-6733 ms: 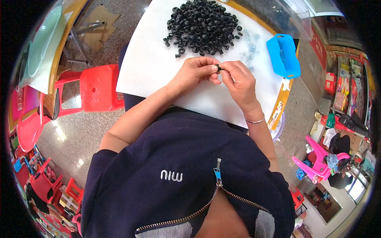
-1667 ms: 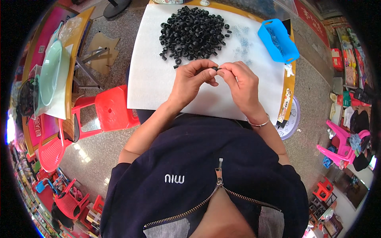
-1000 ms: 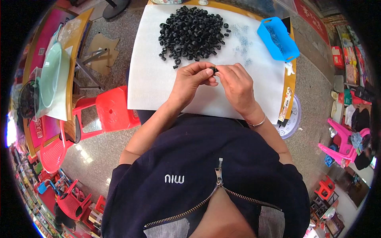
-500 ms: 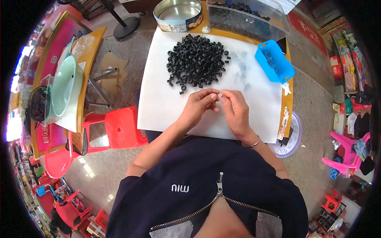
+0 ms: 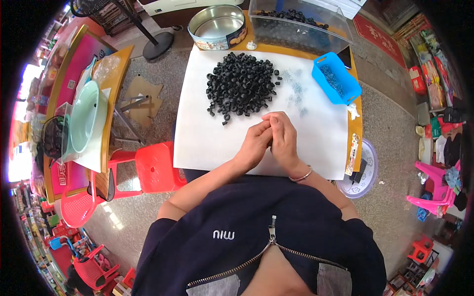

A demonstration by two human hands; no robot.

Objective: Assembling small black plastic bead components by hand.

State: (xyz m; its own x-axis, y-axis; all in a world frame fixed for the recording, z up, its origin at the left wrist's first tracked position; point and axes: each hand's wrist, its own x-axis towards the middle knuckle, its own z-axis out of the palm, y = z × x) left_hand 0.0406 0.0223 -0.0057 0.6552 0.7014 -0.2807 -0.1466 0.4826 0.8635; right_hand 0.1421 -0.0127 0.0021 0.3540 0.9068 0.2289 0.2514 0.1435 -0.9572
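My left hand (image 5: 254, 146) and my right hand (image 5: 285, 140) meet over the near middle of a white sheet (image 5: 212, 143). Both have their fingers closed, the right fingers lapping over the left fingertips. Whatever lies between them is hidden. Just beyond the hands rises a heap of small black ring-shaped parts (image 5: 240, 84); a few loose ones lie at its near edge. To the right of the heap, small clear bluish pieces (image 5: 297, 93) are scattered on the sheet. More such pieces fill the bottom of a blue plastic basket (image 5: 347, 90) at the sheet's right side.
A round metal tin (image 5: 217, 39) and a clear bin (image 5: 301, 37) with more black parts stand along the table's far edge. At the left are a red stool (image 5: 157, 167) and a side table with a pale green basin (image 5: 89, 116). A purple-rimmed basin (image 5: 371, 185) sits low at right.
My hands have come closer together, and the right fingers now cover the left fingertips, which met in an open pinch before. The whole view has shifted slightly.
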